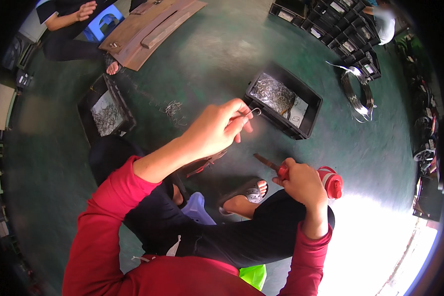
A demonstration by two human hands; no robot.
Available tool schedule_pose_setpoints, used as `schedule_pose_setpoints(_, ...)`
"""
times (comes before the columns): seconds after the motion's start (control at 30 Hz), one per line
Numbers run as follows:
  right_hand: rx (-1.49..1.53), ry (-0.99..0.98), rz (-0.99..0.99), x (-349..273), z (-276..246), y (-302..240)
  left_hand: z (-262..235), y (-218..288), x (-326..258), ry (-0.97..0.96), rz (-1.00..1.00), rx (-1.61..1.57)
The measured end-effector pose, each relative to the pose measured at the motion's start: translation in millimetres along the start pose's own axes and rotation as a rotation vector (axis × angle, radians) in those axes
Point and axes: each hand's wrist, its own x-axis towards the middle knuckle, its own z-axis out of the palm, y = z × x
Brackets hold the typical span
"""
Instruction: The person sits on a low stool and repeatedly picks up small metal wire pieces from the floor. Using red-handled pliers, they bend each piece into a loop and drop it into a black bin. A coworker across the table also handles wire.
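The left hand point(217, 129) is pinching a thin bent wire piece point(252, 113) between thumb and fingertips, lifting it up in front of the knees, its small rounded loop poking out past the fingers. The right hand point(302, 181) is clenching red-handled pliers point(274, 166) low beside the right knee, the dark narrow jaws pointing left toward the wire but well apart from it. Red sleeves are covering both forearms.

Just beyond the raised wire, one black plastic crate point(284, 100) is sitting on the smooth green floor point(217, 59), heaped with shiny, tangled wire pieces. A second black crate point(105, 110) with the same glinting tangle is lying off to the left, and a few loose wires point(173, 108) are scattered between the two. One coil of silvery wire point(357, 93) is resting on the right. Brown wooden boards point(148, 27) are lying farther back, next to another seated person point(66, 22). More black crates are standing in rows at the back right point(338, 24); I'm counting too many to tell exactly.
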Motion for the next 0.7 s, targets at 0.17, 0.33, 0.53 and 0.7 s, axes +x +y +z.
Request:
schedule_pose_setpoints(0.17, -0.01, -0.034, -0.01, -3.0, 4.4, 5.6, 20.5, -16.5, 112.2, -0.02, 0.117, 0.244)
schedule_pose_setpoints(0.33, -0.018, 0.027, 0.001, -0.6, 7.8, 12.5, 64.9, -89.4, 179.4, 0.38, 0.222, 0.319)
schedule_pose_setpoints(0.53, -0.031, -0.034, 0.035, -1.7, 8.8, 9.4, 53.1, -286.1, 73.2, 0.51, -0.115, 0.438)
schedule_pose_setpoints(0.7, -0.055, -0.149, 0.014, 9.6, 11.4, -4.0, -39.3, -395.6, -0.7, 0.765, -0.253, 0.79)
